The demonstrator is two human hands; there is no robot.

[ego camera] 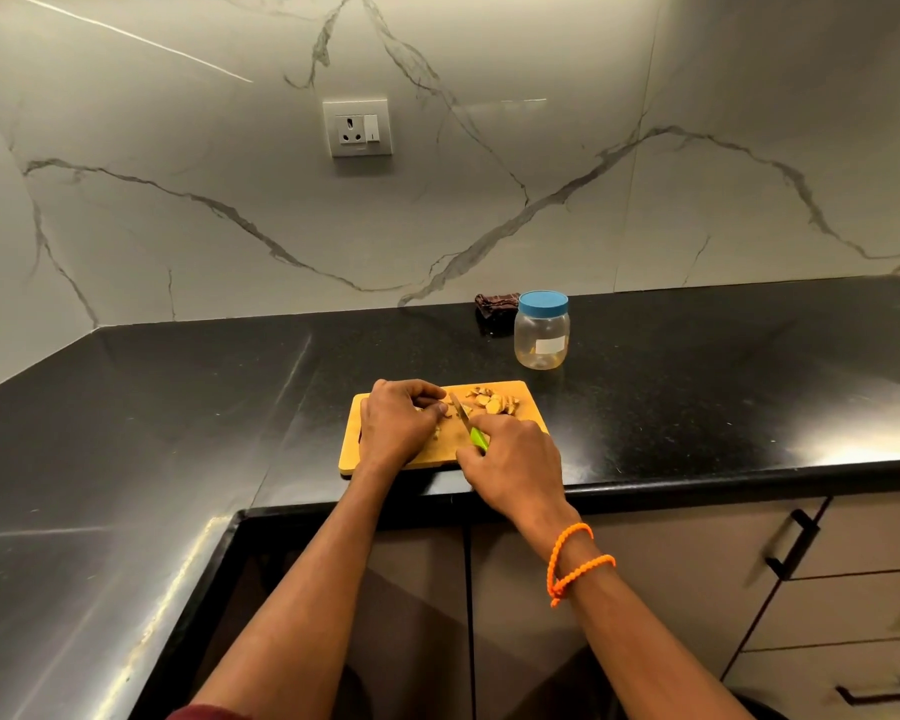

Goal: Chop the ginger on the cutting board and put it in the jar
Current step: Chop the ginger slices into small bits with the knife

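A wooden cutting board [530, 407] lies at the front edge of the black counter. Cut ginger slices [492, 401] are piled at its far right. My left hand [397, 423] holds down an uncut ginger piece [445, 409], mostly hidden under its curled fingers. My right hand [515, 459] grips the green handle of a small knife [470, 423], whose blade points away from me and meets the ginger beside my left fingertips. A clear plastic jar [541, 336] with its blue lid on stands behind the board, to the right.
A dark crumpled cloth [495, 306] lies against the marble wall just left of the jar. A wall socket [357, 128] sits above. The black counter [178, 407] turns a corner on the left. Cabinet drawers with dark handles [796, 543] are below on the right.
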